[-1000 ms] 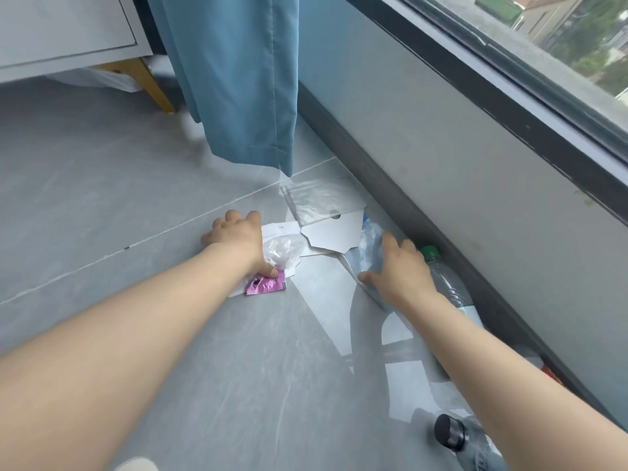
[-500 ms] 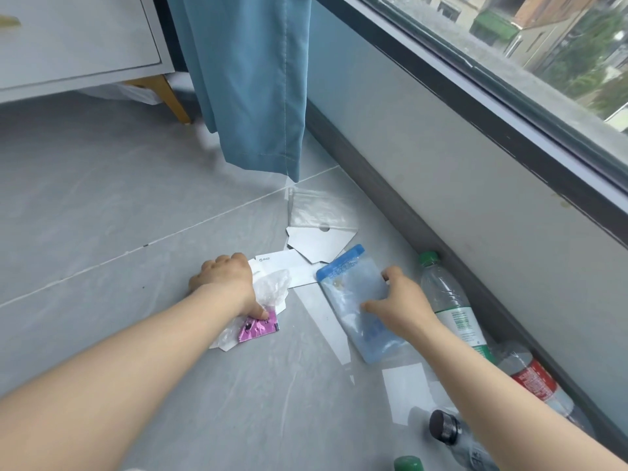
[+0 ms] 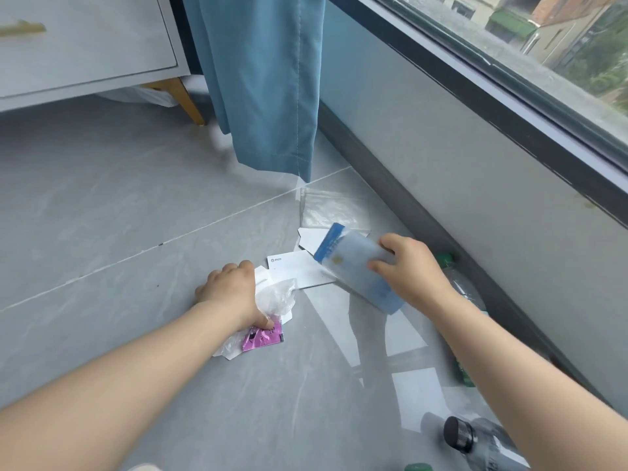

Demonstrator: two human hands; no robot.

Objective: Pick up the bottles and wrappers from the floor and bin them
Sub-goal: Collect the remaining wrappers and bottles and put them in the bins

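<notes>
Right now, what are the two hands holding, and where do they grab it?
The right hand holds the blue pouch by its side edge. The left hand clutches the crumpled clear wrapper, thumb on the pink wrapper.

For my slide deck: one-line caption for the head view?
Left hand gathers clear wrappers; right hand lifts a blue pouch off the floor.

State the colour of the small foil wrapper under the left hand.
Pink small foil wrapper, head view.
</notes>
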